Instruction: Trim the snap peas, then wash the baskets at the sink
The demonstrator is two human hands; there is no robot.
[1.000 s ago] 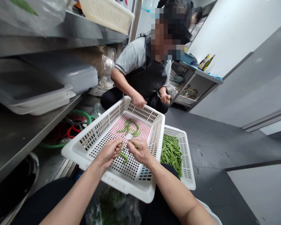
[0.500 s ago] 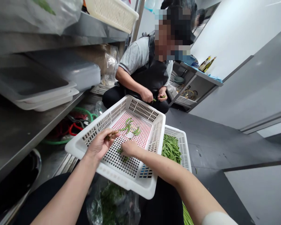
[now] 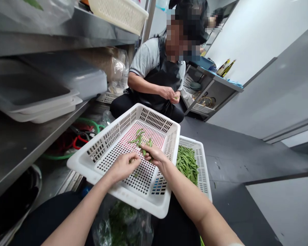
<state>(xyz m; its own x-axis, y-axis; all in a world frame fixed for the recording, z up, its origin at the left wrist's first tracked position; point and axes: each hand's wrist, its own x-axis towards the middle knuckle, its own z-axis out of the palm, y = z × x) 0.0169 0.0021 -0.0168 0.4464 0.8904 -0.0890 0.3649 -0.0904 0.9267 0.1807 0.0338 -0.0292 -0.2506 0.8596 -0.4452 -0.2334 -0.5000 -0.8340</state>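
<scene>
A white plastic basket (image 3: 91, 171) with a slotted floor lies across my lap. Over it, my right hand (image 3: 155, 154) is closed around a few green beans (image 3: 144, 151), which stick out past its fingertips. To its left, my left hand (image 3: 125, 166) is curled with fingertips pinched together; a small dark bit shows there, but I cannot make out what it is. Several loose beans (image 3: 138, 136) rest on the basket floor just beyond my hands, and a small green scrap (image 3: 136, 175) lies nearer me.
To the right, a second white basket (image 3: 204, 167) holds many green beans. A co-worker (image 3: 156, 78) crouches opposite, hands together over something green. Metal shelving (image 3: 53, 136) with plastic tubs (image 3: 87, 80) runs along the left. A plastic bag of greens (image 3: 123, 222) sits below the basket.
My right hand has lifted from the near basket floor and moved away from me, now showing beans. My left hand has moved right and turned knuckles-up. The co-worker's hands have come together.
</scene>
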